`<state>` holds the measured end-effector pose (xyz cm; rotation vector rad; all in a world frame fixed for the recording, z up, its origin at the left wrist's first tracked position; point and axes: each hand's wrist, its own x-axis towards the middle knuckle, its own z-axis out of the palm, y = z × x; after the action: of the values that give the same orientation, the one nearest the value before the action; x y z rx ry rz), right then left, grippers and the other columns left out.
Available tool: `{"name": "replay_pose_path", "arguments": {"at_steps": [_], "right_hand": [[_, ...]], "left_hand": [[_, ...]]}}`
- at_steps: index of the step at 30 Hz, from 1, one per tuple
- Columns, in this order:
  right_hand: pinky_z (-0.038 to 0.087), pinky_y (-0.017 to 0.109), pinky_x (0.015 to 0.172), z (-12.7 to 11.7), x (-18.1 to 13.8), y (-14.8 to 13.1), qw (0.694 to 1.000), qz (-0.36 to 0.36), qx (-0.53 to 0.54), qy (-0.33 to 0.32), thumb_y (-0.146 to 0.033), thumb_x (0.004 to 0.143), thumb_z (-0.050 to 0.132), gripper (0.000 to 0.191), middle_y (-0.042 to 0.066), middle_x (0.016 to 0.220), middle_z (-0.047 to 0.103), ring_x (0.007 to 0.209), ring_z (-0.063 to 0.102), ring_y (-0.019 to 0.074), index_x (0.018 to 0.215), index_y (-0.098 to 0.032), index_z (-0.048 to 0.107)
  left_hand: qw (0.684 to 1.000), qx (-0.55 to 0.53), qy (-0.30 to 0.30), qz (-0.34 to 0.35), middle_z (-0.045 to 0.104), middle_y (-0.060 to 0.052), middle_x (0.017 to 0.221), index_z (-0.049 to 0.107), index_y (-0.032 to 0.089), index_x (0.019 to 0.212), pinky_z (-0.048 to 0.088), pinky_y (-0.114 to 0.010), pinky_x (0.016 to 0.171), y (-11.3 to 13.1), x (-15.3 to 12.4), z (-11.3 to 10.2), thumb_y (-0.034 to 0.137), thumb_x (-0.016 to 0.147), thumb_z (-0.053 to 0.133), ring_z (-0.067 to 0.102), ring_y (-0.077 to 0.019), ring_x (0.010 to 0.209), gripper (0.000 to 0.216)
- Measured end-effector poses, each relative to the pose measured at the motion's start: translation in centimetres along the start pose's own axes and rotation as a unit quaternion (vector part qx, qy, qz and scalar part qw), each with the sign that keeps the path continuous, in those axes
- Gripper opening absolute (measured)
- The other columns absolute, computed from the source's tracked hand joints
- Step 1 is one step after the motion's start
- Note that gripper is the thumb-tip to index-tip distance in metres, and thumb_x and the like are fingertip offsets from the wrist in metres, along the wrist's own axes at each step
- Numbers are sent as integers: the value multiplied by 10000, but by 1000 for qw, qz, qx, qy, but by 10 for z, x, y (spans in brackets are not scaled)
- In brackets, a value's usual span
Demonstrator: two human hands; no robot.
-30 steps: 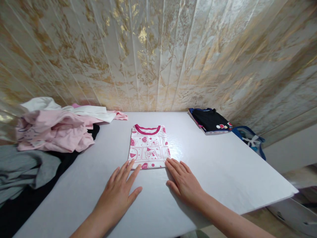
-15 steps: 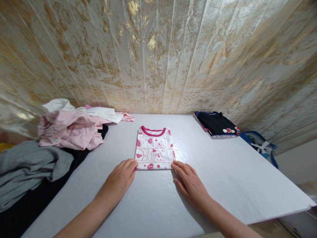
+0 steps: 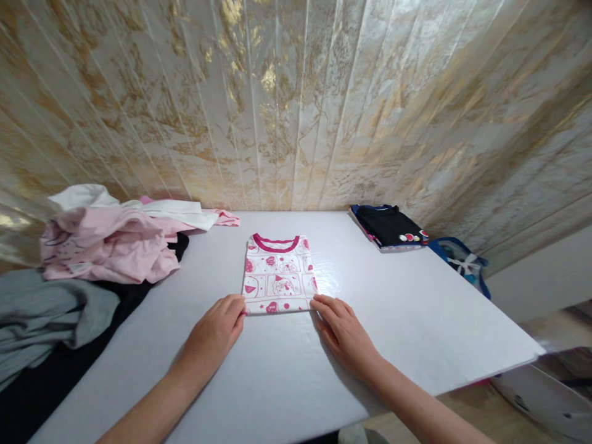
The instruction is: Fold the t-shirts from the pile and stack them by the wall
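A folded white shirt with a pink print and a pink collar (image 3: 279, 274) lies flat in the middle of the white table (image 3: 416, 314). My left hand (image 3: 216, 332) rests at its near left corner, fingers curled together against the hem. My right hand (image 3: 343, 333) lies flat at the near right corner, fingers stretched out and touching the edge of the shirt.
A heap of unfolded pink, white, grey and black clothes (image 3: 92, 246) covers the table's left side. A folded dark shirt stack (image 3: 391, 227) sits at the back right, with a blue bag (image 3: 460, 262) beyond the table edge. A marbled wall stands behind.
My left hand went from spread flat to curled at the shirt's near left corner. My right hand stayed at the right corner. The shirt has not moved.
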<state>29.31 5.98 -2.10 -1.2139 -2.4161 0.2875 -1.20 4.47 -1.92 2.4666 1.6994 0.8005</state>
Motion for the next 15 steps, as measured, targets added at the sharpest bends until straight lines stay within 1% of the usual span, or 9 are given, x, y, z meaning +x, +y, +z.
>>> {"name": "replay_pose_path", "arguments": {"at_steps": [3, 5, 8, 10, 12, 13, 15], "right_hand": [[366, 506, 1094, 2, -1, 1, 1000, 4, 6, 7, -107, 915, 443, 467, 90, 1375, 517, 1275, 475, 222, 1356, -260, 443], [390, 481, 1075, 3, 1, 4, 1000, 6, 9, 16, -88, 908, 438, 477, 92, 1357, 529, 1261, 485, 217, 1355, -255, 437], [446, 421, 1013, 2, 7, 9, 1000, 9, 3, 25, -51, 869, 461, 530, 100, 1344, 532, 1232, 509, 212, 1364, -239, 425], [471, 393, 962, -2, 15, 11, 1000, 5, -20, 13, -43, 832, 509, 534, 105, 1355, 517, 1206, 527, 220, 1329, -232, 461], [484, 362, 899, -7, 25, 11, 999, -6, -52, -13, -46, 815, 543, 430, 96, 1315, 542, 1145, 559, 222, 1205, -227, 548], [485, 340, 861, -10, 30, 11, 997, -11, -68, -26, -54, 823, 545, 342, 88, 1257, 577, 1093, 578, 214, 1119, -222, 582], [473, 290, 774, -15, 40, 8, 995, -9, -92, -41, -78, 859, 530, 187, 66, 1085, 637, 963, 600, 187, 967, -212, 602]], "left_hand": [[1000, -10, 13, 1, 617, -38, 1022, 524, 233, 970, 501, -343, 814, 0, -1, 1, 168, 910, 427, 601, -205, 944, 132], [1000, -6, 15, 5, 615, -41, 1037, 525, 231, 1021, 506, -341, 816, 0, -1, 1, 189, 913, 451, 603, -205, 957, 137], [999, 25, 15, 23, 614, -50, 1086, 533, 234, 1127, 513, -353, 831, 3, -4, 0, 224, 906, 503, 609, -212, 975, 223], [998, 58, 12, 38, 621, -55, 1104, 548, 236, 1145, 506, -381, 864, 7, -5, -2, 228, 897, 525, 610, -223, 994, 249], [994, 88, 9, 60, 629, -62, 1120, 561, 233, 1143, 483, -425, 921, 15, -4, -5, 221, 886, 543, 600, -242, 1036, 258], [993, 95, 7, 73, 630, -67, 1139, 560, 230, 1153, 468, -444, 950, 20, -2, -6, 219, 881, 551, 591, -250, 1064, 272], [991, 92, 1, 98, 625, -77, 1186, 549, 223, 1179, 454, -455, 980, 31, 5, -5, 220, 876, 559, 576, -257, 1111, 304]]}}
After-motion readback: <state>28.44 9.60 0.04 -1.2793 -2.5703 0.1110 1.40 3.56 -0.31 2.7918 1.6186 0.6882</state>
